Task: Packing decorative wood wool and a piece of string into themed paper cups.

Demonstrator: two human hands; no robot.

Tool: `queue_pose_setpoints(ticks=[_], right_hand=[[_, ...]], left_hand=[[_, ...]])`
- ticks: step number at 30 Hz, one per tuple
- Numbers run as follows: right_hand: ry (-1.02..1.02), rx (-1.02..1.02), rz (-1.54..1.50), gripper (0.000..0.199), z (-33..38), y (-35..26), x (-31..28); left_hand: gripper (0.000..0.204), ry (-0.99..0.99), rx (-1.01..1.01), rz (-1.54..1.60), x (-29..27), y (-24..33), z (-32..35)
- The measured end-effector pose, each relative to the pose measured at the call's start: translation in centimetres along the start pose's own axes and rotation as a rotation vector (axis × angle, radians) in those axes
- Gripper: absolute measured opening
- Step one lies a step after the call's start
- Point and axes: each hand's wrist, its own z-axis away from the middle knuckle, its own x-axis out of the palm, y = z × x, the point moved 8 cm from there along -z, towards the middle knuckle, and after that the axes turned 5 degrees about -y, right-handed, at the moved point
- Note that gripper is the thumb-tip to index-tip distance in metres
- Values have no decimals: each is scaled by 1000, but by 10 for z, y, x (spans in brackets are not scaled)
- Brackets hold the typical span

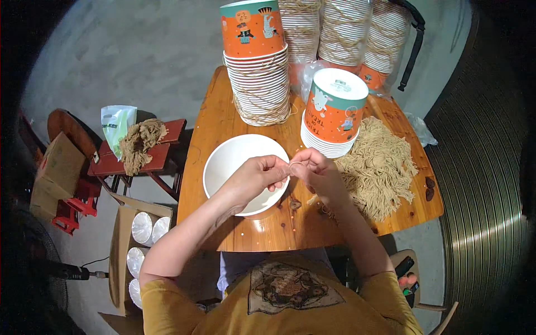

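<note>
My left hand (258, 177) and my right hand (320, 176) meet fingertip to fingertip over the right rim of a white paper bucket (230, 149). Both are pinched closed on a thin pale string (296, 163), mostly hidden by the fingers. The bucket stands mouth up on the wooden table (262, 237), its inside showing. Beside my right forearm lies a heap of tan strings (379, 173). Just beyond my right hand, a short stack of orange and teal printed paper buckets (334, 118) stands upside down.
A tall stack of nested buckets (259, 84) with tan strings stands at the table's far left. Behind are bagged bucket stacks (341, 33). To the left are a red bench (167, 148) with more strings (142, 144) and a carton (124, 234) of wrapped white cylinders.
</note>
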Motion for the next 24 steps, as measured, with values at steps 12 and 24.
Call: queue_pose_setpoints(ticks=[12, 24], right_hand=[[44, -19, -92, 14, 2, 12, 3], [43, 68, -85, 16, 11, 16, 4]], left_hand=[[16, -144, -77, 319, 5, -9, 1], [15, -45, -30, 55, 1, -4, 0]])
